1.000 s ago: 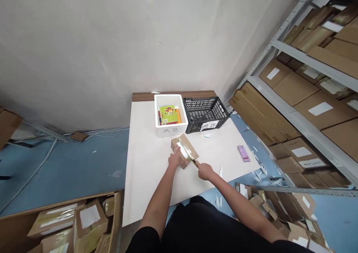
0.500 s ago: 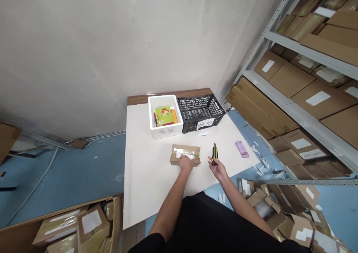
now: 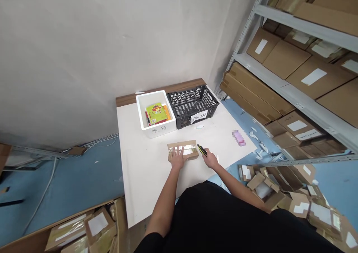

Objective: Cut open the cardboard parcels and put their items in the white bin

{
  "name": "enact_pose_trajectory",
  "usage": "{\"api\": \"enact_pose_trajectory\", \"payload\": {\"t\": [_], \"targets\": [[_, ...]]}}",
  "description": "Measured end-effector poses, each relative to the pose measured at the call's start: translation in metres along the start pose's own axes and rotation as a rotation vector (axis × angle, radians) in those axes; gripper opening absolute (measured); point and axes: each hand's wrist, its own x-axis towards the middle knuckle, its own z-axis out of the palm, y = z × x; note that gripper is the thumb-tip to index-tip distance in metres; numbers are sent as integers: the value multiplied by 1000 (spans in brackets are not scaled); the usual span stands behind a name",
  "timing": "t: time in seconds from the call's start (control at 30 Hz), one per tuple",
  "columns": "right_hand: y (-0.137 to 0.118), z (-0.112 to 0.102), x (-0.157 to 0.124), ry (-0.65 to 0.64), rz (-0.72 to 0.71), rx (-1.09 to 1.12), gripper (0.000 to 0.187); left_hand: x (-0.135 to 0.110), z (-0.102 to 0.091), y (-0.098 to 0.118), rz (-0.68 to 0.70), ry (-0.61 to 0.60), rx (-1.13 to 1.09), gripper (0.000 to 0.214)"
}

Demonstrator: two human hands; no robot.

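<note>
A small taped cardboard box (image 3: 190,145) lies on the white tabletop (image 3: 140,186) in front of me. My left hand (image 3: 177,159) rests on its top with the fingers spread, pressing near the clear tape and white label. In my right hand (image 3: 210,158) is a yellow-and-black box cutter (image 3: 201,149), gripped with the fingers wrapped round it. The cutter's tip points up and left, close to the right end of the box. Whether it touches the cardboard I cannot tell.
Behind the box stand a white foam box (image 3: 159,130) holding several books (image 3: 156,114) and a black plastic crate (image 3: 181,122) with a paper sign. A blurred pink item (image 3: 238,138) lies at the table's right. Shelves of cartons (image 3: 310,76) rise on the right; opened boxes (image 3: 263,186) cover the floor.
My right hand has swung the box cutter left, from upright to slanting beside the box's right end. My left hand has shifted left on the box and spread its fingers. The view has shifted slightly.
</note>
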Motion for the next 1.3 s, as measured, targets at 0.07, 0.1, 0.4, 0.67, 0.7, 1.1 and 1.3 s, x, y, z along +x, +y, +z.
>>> {"api": "enact_pose_trajectory", "payload": {"t": [0.07,0.1,0.4,0.67,0.7,1.1,1.3], "targets": [[-5,4,2,-20,-28,-106,48,1,2,3,-10,16,-1,85],[-9,5,4,-24,-33,-139,50,1,2,4,-9,22,-2,86],[-29,14,20,-116,-56,-331,66,3,4,5,-26,38,-7,86],[-30,11,13,-149,-44,-369,68,8,16,2,-31,68,1,82],[-31,10,13,-152,-43,-374,68,8,16,1,-32,70,7,82],[-31,7,3,-182,-44,-372,54,6,9,1,-27,52,32,81],[-15,15,-6,-38,-41,-229,52,7,-4,7,-37,15,39,83]]}}
